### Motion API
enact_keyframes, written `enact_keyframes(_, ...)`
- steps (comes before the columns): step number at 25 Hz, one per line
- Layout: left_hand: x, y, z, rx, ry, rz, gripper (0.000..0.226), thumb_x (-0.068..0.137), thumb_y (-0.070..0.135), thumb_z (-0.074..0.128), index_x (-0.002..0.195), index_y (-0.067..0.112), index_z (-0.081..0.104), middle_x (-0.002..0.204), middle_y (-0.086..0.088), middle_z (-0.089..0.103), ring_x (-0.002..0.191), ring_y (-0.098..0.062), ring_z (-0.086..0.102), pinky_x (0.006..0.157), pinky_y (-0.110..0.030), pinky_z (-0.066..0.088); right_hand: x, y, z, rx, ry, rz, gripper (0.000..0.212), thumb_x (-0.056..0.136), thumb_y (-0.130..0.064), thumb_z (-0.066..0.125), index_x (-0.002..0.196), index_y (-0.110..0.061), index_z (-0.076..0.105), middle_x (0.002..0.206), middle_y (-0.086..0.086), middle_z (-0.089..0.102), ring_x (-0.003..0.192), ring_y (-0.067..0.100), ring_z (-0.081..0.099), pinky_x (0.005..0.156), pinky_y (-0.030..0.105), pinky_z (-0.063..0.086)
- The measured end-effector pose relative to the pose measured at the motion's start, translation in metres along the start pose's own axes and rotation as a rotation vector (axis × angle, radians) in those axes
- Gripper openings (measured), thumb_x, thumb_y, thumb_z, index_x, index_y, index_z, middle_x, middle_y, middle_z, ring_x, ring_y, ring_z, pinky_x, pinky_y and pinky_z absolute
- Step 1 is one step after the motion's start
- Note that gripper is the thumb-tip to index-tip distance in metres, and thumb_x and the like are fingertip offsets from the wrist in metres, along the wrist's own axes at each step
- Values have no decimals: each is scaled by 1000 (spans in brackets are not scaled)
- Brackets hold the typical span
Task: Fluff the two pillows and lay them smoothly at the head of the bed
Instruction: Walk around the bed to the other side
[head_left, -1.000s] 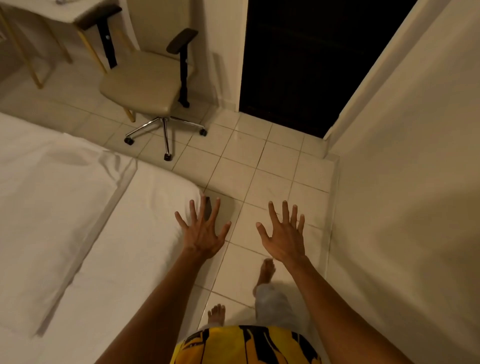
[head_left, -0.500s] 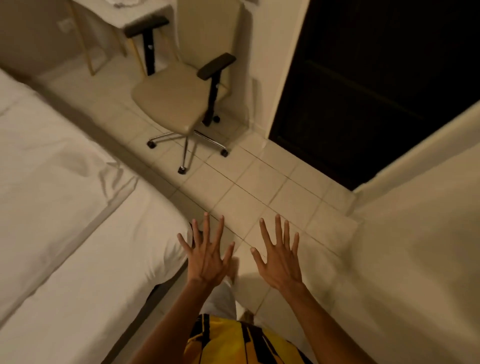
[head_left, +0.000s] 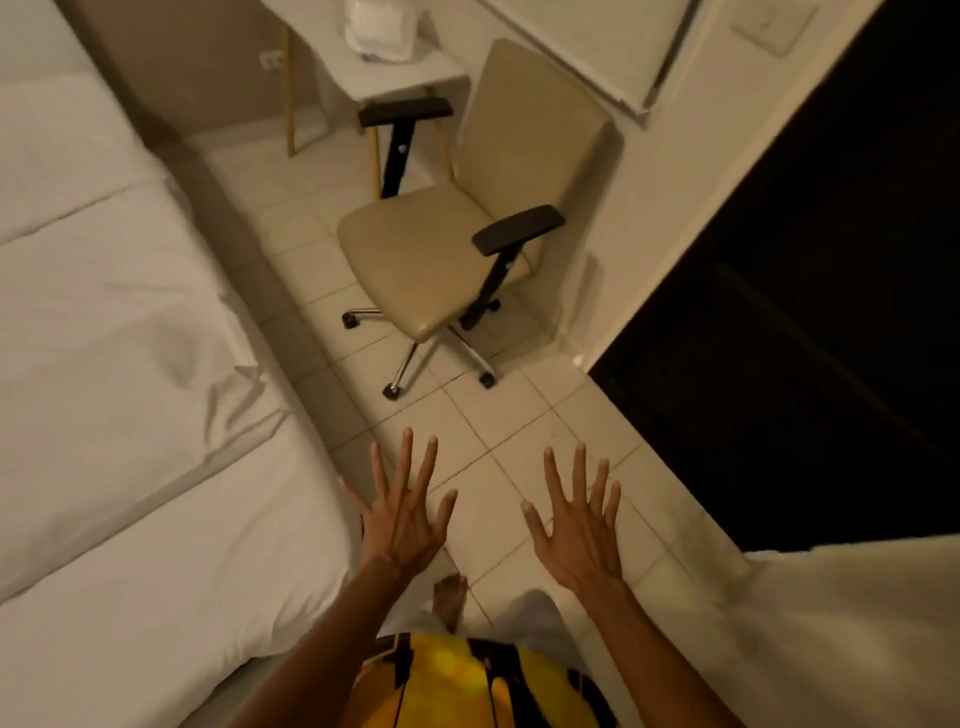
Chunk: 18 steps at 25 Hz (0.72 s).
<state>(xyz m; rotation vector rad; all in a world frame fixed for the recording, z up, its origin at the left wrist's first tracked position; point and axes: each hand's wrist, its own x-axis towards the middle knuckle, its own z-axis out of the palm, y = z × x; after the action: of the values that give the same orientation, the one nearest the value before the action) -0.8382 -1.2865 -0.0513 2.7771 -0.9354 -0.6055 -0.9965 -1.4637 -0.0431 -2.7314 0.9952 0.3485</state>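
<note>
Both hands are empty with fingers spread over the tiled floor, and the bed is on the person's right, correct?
Not quite. The head view shows the bed on the person's left. The rest holds: the left hand and right hand are empty, fingers spread, over the tiled floor.

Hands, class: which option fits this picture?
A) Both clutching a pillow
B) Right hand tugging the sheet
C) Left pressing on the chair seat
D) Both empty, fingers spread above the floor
D: the left hand and right hand hold nothing, fingers splayed over the tiled floor.
</note>
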Motion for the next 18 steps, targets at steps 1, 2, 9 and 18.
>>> enact_keyframes(1,12,-3,-6,-14,22,-37,75,92,72,13,151,43,-24,162,5,-31,149,-37,-28,110,-80,-5,19,-1,-5,-8,-10,-33,78,94,-70,12,155,-36,-22,163,11,-31,149,41,-26,122,61,-5)
enact_keyframes(2,24,-5,-10,-16,58,-62,75,93,71,13,151,43,-24,163,5,-31,149,-36,-28,110,-79,-5,41,-3,-10,-16,-7,-64,78,95,-70,13,154,-36,-23,162,11,-31,149,40,-26,122,61,-6)
enact_keyframes(9,85,-8,-38,-68,75,-395,74,95,69,14,151,42,-25,162,4,-33,146,-32,-34,110,-79,-4,193,-29,-45,-53,-88,-354,78,97,-67,20,154,-35,-23,162,11,-31,149,42,-25,119,65,-8)
enact_keyframes(18,163,-5,-71,-198,196,-735,73,96,67,13,151,40,-27,161,2,-33,144,-35,-35,110,-79,-3,322,-117,-72,-181,-182,-787,78,94,-71,18,156,-37,-17,164,10,-26,147,44,-27,118,64,-12)
